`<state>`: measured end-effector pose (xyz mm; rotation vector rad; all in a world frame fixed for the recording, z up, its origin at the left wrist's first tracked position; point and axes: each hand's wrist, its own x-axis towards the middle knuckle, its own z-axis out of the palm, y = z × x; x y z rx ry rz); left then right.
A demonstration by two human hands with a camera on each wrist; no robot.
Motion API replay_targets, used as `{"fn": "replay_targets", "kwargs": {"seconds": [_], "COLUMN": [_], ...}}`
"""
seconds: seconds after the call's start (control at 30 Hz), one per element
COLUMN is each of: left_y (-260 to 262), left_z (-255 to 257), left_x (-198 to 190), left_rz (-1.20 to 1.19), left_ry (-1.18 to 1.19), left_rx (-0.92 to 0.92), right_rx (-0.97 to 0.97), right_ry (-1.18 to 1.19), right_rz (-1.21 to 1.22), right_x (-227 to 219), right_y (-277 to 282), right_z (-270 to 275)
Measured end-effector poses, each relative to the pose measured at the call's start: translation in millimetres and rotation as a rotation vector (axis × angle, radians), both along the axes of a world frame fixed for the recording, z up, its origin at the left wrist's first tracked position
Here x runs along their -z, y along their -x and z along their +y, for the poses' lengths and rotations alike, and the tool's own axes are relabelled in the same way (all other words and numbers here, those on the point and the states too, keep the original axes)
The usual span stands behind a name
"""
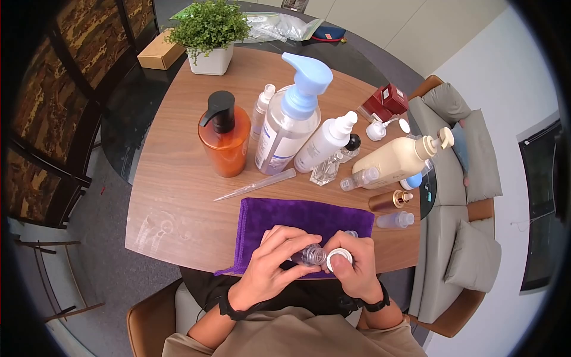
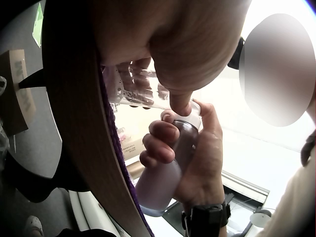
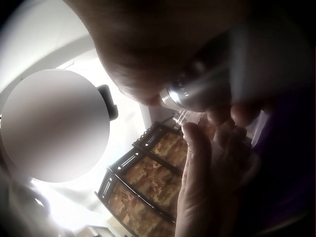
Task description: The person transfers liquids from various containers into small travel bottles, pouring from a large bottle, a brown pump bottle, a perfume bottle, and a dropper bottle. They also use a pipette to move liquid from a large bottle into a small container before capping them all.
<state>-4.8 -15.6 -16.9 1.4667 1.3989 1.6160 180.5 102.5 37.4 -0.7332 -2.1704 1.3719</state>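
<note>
Clear bottle (image 1: 310,256) in left grip (image 1: 272,260), over purple cloth (image 1: 297,215).

The bench (image 1: 178,196) looks like smooth wood; at six o'clock lies soft purple cloth (image 1: 297,217). At eleven o'clock, the amber pump bottle (image 1: 224,146) is glossy plastic.

The head view looks down on the table (image 1: 172,184); both wrist views sit close, tilted, the dim right apparently sharing head's upper-left screen (image 1: 35,77).
</note>
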Motion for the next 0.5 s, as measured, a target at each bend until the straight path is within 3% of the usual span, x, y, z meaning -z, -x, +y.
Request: {"fn": "replay_targets", "kwargs": {"seconds": [0.5], "left_y": [-1.1], "left_z": [0.1], "left_x": [0.9], "left_rz": [-0.001], "left_ry": [0.001], "left_rx": [-0.004], "right_rx": [0.008], "right_ry": [-0.008], "right_rz": [0.024], "right_x": [-2.2], "right_y": [3.6], "right_z": [-0.4]}}
